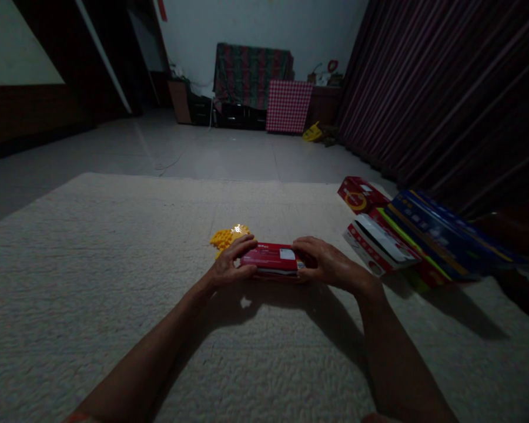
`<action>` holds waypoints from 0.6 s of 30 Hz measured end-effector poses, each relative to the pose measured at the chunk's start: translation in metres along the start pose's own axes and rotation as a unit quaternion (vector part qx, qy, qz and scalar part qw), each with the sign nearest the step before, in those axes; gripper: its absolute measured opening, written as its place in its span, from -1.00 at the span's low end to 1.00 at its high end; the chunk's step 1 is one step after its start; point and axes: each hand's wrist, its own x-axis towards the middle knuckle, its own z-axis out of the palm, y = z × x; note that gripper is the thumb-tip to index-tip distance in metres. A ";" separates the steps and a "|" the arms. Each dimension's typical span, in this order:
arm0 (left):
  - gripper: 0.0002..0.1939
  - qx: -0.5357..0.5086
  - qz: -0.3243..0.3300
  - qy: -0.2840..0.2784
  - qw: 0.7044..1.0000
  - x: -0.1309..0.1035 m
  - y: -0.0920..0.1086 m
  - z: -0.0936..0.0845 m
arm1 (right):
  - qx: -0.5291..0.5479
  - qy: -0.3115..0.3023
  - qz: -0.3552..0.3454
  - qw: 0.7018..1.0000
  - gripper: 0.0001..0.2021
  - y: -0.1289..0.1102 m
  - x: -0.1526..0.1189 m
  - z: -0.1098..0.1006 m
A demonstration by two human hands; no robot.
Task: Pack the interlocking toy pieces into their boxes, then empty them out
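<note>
A red cardboard box (268, 257) with a white label lies on its broad side in front of me, just over the pale quilted mat (114, 282). My left hand (231, 261) grips its left end, thumb at the near side and fingers over the far edge. Its right end is held the same way by my right hand (321, 262). Right behind my left hand sits a bumpy yellow object (224, 237), partly hidden; its kind I cannot make out.
To the right stand a red box (361, 195), a white and red box (381, 245) and a large blue box (445, 232), close together. Beyond the mat lie the tiled floor (229, 154), a low cabinet (240, 116) and a checked cloth (289, 106). A dark curtain (427, 88) hangs at right.
</note>
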 end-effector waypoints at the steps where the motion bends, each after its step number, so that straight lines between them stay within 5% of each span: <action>1: -0.39 -0.014 -0.010 0.003 1.000 0.000 -0.001 0.001 | -0.004 0.000 -0.004 1.000 -0.63 0.000 0.000 0.001; 11: -0.09 -0.144 -0.093 0.001 0.985 0.001 -0.006 0.004 | 0.008 0.039 -0.029 0.999 -0.68 -0.001 -0.005 0.001; 18: -0.18 -0.152 -0.141 0.049 0.977 0.001 0.006 0.011 | -0.001 0.040 -0.020 0.999 -0.67 -0.006 -0.003 0.001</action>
